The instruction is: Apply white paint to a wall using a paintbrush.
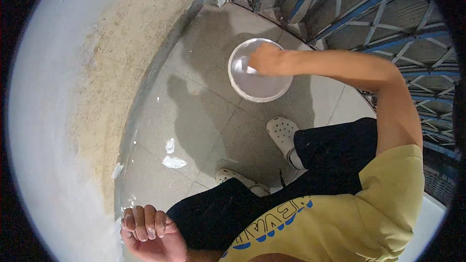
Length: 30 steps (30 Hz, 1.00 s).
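Note:
My right hand (267, 60) is inside a round white bucket (260, 99) standing on the tiled floor. It is closed like a fist and slightly blurred. A small whitish thing shows at its lower edge; whether the hand grips it, and what it is, I cannot tell. Pale, wet-looking material lines the bucket. At the lower left, beside the wall, my left hand (151, 229) is turned palm up with its fingers curled in a loose fist. No object shows in it. White smears mark its fingertips.
A curved-looking wall (105, 76), whitish at the far left and bare yellowish lower down, meets a grey skirting (143, 91). White splashes (174, 162) lie on the floor tiles. A folding metal lattice gate (378, 18) stands at upper right. My feet are in pale perforated clogs (282, 131) near the bucket.

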{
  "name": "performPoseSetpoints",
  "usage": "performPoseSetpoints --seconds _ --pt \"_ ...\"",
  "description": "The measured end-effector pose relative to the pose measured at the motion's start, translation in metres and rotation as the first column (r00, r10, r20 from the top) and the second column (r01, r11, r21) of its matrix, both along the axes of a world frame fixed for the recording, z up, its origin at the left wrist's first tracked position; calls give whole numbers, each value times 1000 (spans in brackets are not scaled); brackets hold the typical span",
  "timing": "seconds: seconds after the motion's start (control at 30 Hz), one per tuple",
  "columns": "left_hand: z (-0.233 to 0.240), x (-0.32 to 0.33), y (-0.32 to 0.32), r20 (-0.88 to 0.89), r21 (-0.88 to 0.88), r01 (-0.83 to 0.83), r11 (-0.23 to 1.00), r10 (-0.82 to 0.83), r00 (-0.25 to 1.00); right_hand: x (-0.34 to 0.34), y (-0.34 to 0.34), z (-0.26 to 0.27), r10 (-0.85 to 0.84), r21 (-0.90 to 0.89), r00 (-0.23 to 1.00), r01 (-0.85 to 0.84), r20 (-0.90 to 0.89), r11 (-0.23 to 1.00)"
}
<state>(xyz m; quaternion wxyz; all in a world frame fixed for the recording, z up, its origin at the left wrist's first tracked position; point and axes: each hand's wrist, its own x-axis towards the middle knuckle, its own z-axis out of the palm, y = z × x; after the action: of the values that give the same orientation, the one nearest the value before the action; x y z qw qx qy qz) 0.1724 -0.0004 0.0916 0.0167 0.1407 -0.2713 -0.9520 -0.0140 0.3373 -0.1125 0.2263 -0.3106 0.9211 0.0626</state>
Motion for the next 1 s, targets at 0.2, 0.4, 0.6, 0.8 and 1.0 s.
performPoseSetpoints --seconds 0.2,0.4,0.6,0.8,1.0 --pt "4 3 0 6 -11 -40 999 40 999 -9 10 25 -7 39 1000 8 -27 999" --pt "8 6 1 -9 -15 -21 1000 21 1000 -4 7 -4 35 46 999 -34 -39 998" --pt "16 18 -1 29 27 7 1000 -7 1000 2 -1 -45 285 243 954 -256 -93 936" --pt "19 23 -4 26 3 -7 1000 7 1000 -8 -1 -48 192 57 977 -187 -94 981" --pt "9 21 -10 -17 -8 -16 1000 16 1000 -27 3 -23 290 -113 934 -318 -207 941"
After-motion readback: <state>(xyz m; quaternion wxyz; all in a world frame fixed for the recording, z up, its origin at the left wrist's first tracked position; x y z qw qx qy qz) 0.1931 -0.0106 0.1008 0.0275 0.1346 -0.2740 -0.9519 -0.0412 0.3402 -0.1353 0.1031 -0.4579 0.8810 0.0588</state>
